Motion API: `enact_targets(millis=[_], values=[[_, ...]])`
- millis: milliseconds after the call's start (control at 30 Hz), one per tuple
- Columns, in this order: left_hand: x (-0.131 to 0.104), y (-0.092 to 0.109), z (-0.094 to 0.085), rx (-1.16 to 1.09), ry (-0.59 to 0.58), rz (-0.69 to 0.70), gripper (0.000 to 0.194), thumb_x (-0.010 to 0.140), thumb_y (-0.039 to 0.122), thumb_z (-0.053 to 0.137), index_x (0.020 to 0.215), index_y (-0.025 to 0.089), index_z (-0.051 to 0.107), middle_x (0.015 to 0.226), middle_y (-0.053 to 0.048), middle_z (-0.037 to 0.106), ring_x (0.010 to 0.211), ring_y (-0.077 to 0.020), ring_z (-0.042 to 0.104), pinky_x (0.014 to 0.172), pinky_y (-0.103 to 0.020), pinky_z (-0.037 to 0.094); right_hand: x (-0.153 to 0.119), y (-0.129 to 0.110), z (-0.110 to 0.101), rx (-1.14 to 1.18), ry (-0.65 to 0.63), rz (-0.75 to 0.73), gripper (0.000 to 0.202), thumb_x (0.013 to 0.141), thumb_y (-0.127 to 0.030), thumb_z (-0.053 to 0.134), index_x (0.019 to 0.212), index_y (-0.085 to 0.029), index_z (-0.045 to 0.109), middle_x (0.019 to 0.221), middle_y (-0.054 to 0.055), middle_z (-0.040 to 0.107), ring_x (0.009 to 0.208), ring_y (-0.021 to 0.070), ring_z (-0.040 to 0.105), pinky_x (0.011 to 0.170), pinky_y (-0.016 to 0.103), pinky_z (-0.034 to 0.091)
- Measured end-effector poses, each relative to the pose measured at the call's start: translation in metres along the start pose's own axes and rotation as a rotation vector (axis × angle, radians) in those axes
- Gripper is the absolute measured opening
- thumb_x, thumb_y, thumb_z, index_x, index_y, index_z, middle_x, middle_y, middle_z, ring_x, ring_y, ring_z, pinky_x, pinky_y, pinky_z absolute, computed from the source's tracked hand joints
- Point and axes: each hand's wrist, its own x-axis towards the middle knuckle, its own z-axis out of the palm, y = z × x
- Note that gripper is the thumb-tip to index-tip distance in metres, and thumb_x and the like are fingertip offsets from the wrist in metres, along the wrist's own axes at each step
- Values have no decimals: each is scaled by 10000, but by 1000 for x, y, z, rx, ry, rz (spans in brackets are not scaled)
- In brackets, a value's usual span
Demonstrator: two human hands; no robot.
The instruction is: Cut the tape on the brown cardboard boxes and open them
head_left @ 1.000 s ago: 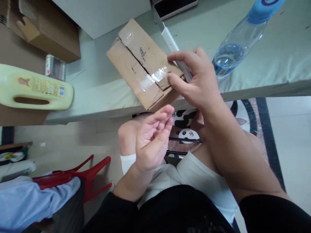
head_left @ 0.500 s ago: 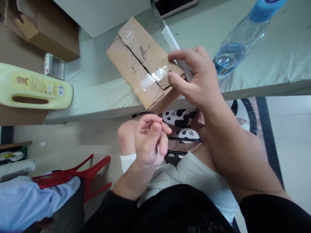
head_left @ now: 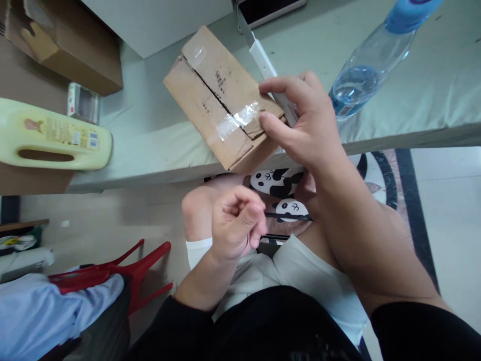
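A taped cardboard box [head_left: 214, 95] lies at a slant on the cloth-covered table, its flaps meeting at a dark seam. My right hand [head_left: 306, 115] grips its near right corner, thumb and forefinger on the top; its other fingers are hidden. A knife with a white handle [head_left: 263, 60] runs along the box's right side, passing behind that hand, and its blade points away from me. Below the table edge, over my lap, my left hand [head_left: 238, 220] is closed, thumb against curled fingers, slightly blurred. Nothing shows in it.
A water bottle [head_left: 361, 75] is right of my right hand. On the left are a yellow jug [head_left: 56, 133], a small clear case [head_left: 83, 103] and another carton [head_left: 82, 50]. A phone [head_left: 270, 11] lies at the back. A red stool [head_left: 139, 271] stands on the floor beside draped clothing.
My left hand has dropped slightly toward my lap and turned, its fingers curling tighter. The right hand, box and knife stay in place.
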Motion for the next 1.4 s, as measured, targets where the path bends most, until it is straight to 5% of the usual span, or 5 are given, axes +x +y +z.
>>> enact_targets(millis=[267,467,600,733,1400], values=[[6,14,-14,431,-132,389,208,825,120,765,742,176,583,712,13,589,550,-61,536,490,-188,465,-2,4,2,-3,43,-27,300,855,-307,691,1152,-264,691,973,39,648,949,210,646,896,365,571],[48,37,-37,780,217,792,301,1004,352,589,771,198,702,523,34,529,413,-63,460,411,-228,351,-2,1,-2,104,113,-14,276,880,-296,655,1154,-259,653,973,34,680,908,203,653,866,371,576],[86,42,-55,1060,125,869,239,1034,379,510,1122,277,708,1012,-30,762,1000,-187,719,901,-376,579,3,1,-8,265,155,82,330,862,-236,659,1186,-279,609,921,18,687,782,160,641,660,283,550],[112,37,-69,1342,-25,707,391,1006,536,450,1154,293,716,1316,-43,699,1381,-303,532,1218,-559,334,9,-4,-15,488,199,135,353,847,-214,636,1183,-306,584,1006,12,679,848,155,674,485,217,463],[130,-12,-50,761,245,884,316,938,454,464,753,248,616,859,-64,643,1041,-258,576,1070,-550,337,3,-23,-24,384,223,25,198,935,-365,613,824,-229,705,589,-27,557,476,101,474,517,274,413]])
